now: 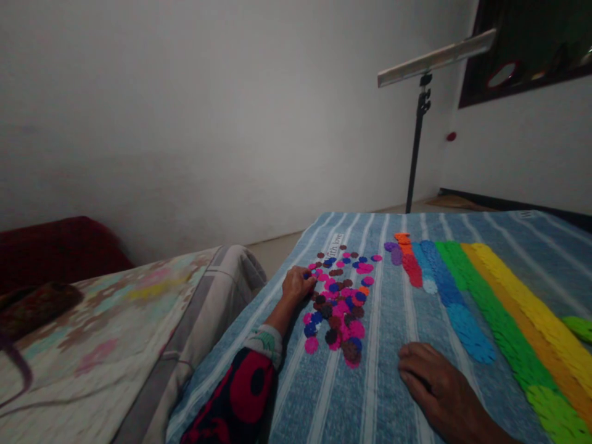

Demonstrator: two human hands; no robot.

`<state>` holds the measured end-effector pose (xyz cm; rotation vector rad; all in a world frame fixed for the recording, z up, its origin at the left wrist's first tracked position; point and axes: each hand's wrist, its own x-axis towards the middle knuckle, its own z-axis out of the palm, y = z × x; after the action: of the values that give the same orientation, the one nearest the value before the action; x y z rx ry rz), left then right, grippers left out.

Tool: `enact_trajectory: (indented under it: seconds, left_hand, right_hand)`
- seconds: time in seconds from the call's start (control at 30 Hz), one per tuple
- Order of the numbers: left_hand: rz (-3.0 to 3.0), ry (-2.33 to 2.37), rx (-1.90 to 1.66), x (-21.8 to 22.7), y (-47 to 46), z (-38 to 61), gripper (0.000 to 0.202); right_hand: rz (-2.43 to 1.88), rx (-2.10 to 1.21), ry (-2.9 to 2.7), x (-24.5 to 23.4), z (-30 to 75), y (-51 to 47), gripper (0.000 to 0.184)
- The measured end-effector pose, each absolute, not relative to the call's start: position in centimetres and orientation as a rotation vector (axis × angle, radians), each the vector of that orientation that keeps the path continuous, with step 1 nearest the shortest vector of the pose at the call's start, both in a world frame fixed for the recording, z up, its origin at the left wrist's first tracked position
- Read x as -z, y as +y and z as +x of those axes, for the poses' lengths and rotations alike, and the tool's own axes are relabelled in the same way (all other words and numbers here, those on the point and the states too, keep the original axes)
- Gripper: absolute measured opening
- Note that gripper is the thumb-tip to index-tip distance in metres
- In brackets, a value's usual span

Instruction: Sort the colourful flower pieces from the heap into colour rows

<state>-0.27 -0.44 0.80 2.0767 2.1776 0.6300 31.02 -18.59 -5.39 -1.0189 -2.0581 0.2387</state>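
Note:
My left hand point(298, 285) reaches to the left edge of a loose pile of small scalloped discs point(340, 314) in pink, dark blue, brown and black. Its fingers are closed in a pinch, with a dark blue disc point(307, 275) at the fingertips. On the striped blue cloth point(383, 382), right of the pile, rests my right hand point(432, 382), loosely curled, with nothing visible in it. Beyond it, overlapping discs lie in sorted rows: a red and orange row point(411, 265), a blue row point(444, 283), a green row point(502, 320) and a yellow row point(527, 302).
A few purple discs point(394, 251) lie by the red row. Printed lettering point(333, 245) shows on the cloth behind the pile. To the left is a patterned cloth-covered surface point(139, 308). A black stand point(415, 148) carries a long light bar point(437, 58) near the white wall.

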Motion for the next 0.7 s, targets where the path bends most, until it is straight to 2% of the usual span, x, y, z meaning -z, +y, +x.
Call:
enact_trajectory:
  seconds: [0.5, 0.7]
  left_hand:
    - [2.166, 2.265, -0.644, 1.1, 0.1, -1.4, 0.03]
    - [2.213, 2.154, -0.707, 1.3, 0.0, -1.5, 0.028]
  right_hand:
    - [-0.962, -0.061, -2.066, 5.8, 31.6, -18.6, 0.017]
    - [-0.946, -0.023, -2.07, 5.5, 31.6, -18.7, 0.016]
